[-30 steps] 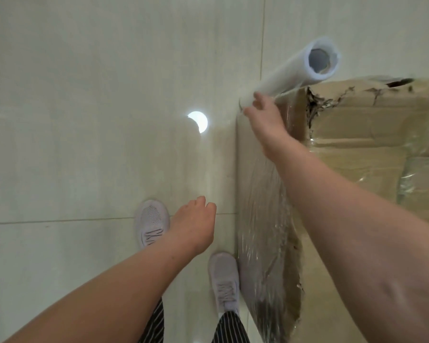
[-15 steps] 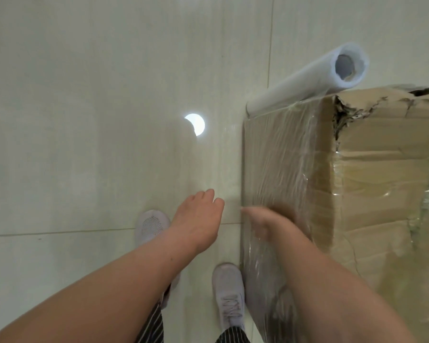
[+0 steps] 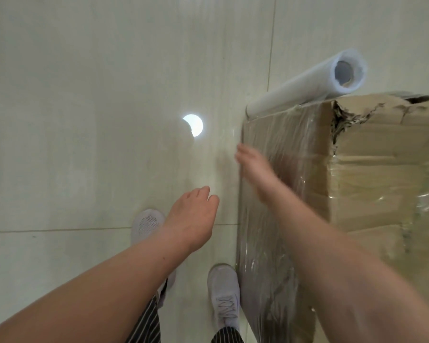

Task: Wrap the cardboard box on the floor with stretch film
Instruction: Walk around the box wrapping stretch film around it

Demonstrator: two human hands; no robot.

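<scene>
The right hand, by the near side of the cardboard box, is smeared by motion, so how its fingers lie cannot be told. The box runs off the right and bottom edges, and the right forearm covers part of its near side. Left of the box, the left forearm hides the heel of one shoe.

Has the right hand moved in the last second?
Yes. The right hand left the roll and came back along the wrapped side of the box.
</scene>
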